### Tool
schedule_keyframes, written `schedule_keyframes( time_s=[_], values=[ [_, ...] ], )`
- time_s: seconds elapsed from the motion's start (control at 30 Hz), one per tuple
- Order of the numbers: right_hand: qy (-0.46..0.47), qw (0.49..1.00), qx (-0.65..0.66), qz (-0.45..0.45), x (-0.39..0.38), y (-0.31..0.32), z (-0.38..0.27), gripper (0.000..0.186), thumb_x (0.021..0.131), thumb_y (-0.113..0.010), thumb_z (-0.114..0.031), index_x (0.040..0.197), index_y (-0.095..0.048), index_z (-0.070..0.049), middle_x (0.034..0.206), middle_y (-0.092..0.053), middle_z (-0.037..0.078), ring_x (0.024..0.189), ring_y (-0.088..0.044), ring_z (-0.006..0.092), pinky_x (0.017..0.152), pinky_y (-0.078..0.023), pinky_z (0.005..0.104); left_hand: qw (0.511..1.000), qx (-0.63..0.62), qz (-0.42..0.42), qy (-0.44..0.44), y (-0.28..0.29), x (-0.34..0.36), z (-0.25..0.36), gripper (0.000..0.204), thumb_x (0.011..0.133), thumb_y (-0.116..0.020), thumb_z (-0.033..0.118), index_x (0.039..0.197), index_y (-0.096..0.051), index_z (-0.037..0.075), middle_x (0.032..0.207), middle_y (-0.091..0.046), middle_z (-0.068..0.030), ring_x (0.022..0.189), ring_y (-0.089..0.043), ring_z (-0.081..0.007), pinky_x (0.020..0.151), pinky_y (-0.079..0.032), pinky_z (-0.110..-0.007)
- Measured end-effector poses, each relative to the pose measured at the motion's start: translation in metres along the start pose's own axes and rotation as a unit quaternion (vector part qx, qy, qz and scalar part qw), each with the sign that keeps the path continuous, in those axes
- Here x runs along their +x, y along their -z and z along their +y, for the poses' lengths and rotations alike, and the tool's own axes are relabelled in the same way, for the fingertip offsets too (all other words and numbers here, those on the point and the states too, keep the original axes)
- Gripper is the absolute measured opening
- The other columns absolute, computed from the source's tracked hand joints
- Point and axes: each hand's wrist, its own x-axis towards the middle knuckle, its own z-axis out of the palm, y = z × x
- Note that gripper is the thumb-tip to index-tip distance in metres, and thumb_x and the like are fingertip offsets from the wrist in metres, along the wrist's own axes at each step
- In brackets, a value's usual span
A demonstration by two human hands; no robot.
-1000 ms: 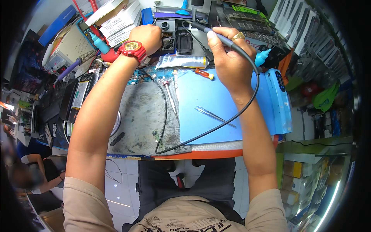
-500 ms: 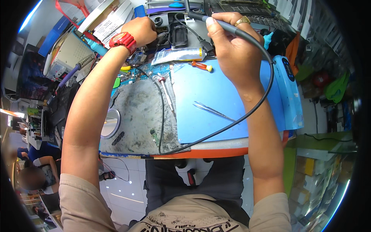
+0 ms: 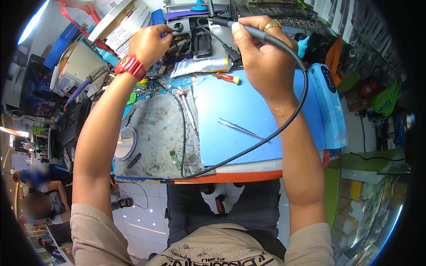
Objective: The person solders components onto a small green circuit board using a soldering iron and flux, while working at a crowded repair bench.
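Right hand: upper right of the frame; fingers wrapped around the soldering handpiece in a pen-like hold, the grip unchanged from half a second ago.
Soldering handpiece: top centre, nearly level, its front end pointing left above the black tray; whether the tip touches anything there is too small to tell.
Left hand: upper left; just changed, having drawn slightly left and down from the silver pot, with the forefinger straighter than in the earlier, fist-like pose. Thumb and forefinger lie near each other beside the pot; whether they pinch anything cannot be told.
Meaning for the work: judged from this, only the left hand has shifted its place, while the handpiece remains in use or at the ready.
Handpiece cable: loops past the right forearm, crosses the blue mat and turns up the grey mat, as before.
Tweezers: right of centre, lying slantwise on the blue mat, unmoved and untouched by the fingers.
Green circuit board: lower centre, on the grey mat, near the orange front edge of the bench; also unmoved and well apart from both hands.
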Motion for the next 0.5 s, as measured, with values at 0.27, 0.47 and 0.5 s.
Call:
schedule_keyframes(
  time_s=[0.27,0.47,0.5],
  values=[
    [0.032,0.998,0.036,0.034,0.002,-0.006,0.001,0.007,0.098,-0.081,-0.009,0.096,-0.077,-0.005,0.074,-0.077,0.008,0.066,-0.077,0.0156,0.057,-0.057,0.0286,0.889,-0.437,0.087,0.107,0.032,-0.100,-0.010,0.021,0.103,-0.078,0.012,0.119,-0.080,-0.002,0.086,-0.077,-0.0037,0.072,-0.069,-0.0121,0.067,-0.052,-0.025],
    [-0.027,0.998,0.055,0.018,-0.002,-0.004,0.003,0.009,0.101,-0.081,-0.011,0.104,-0.079,-0.002,0.080,-0.078,0.006,0.070,-0.074,0.0104,0.062,-0.055,0.0262,0.435,-0.808,-0.066,0.391,0.073,-0.136,-0.019,0.010,0.111,-0.067,0.017,0.102,-0.068,0.013,0.063,-0.042,0.0128,0.050,-0.040,-0.0025,0.054,-0.036,-0.025],
    [-0.035,0.998,0.050,0.014,-0.002,-0.004,0.003,0.010,0.101,-0.080,-0.011,0.104,-0.079,-0.002,0.082,-0.078,0.006,0.072,-0.074,0.0103,0.063,-0.056,0.0259,0.430,-0.805,-0.056,0.404,0.074,-0.139,-0.020,0.013,0.113,-0.064,0.016,0.100,-0.067,0.014,0.062,-0.041,0.0131,0.050,-0.040,-0.0026,0.054,-0.038,-0.026]
  ],
)
